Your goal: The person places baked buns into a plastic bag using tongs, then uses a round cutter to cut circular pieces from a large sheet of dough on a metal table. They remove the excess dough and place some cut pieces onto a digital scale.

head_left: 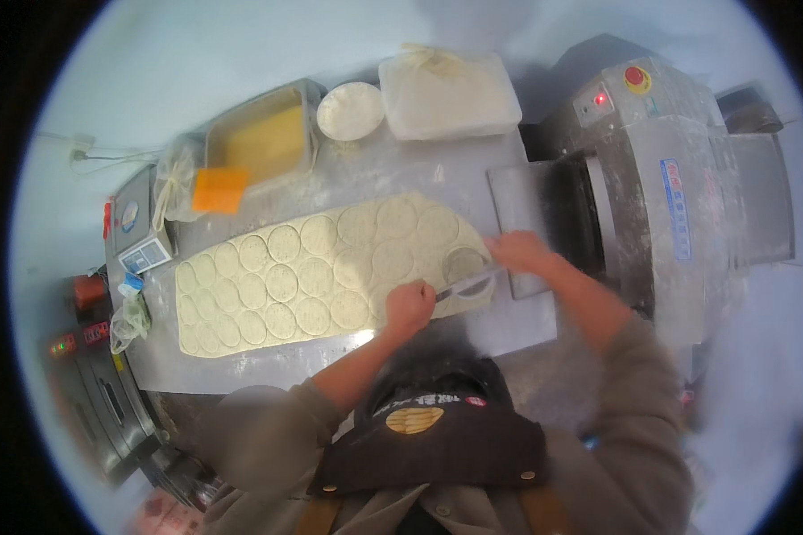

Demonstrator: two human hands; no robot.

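A long sheet of pale dough (357, 308) lies across the metal worktable, marked with rows of cut circles. Near its right end a round dough cutter (467, 287) rests on the dough, a light bar crossing its ring. My left hand (410, 308) is closed around the dark end of that bar at the near edge of the dough. At the bar's other end, beside the sheet's right tip, my right hand (519, 251) is closed, its fingertips partly hidden.
Behind the dough stand a deep metal pan (310, 147) with yellow contents, a white bowl (351, 111) and a white tub (451, 98). An orange card (219, 190) and a scale (134, 214) sit at the left. A large dough machine (642, 178) borders the table's right side.
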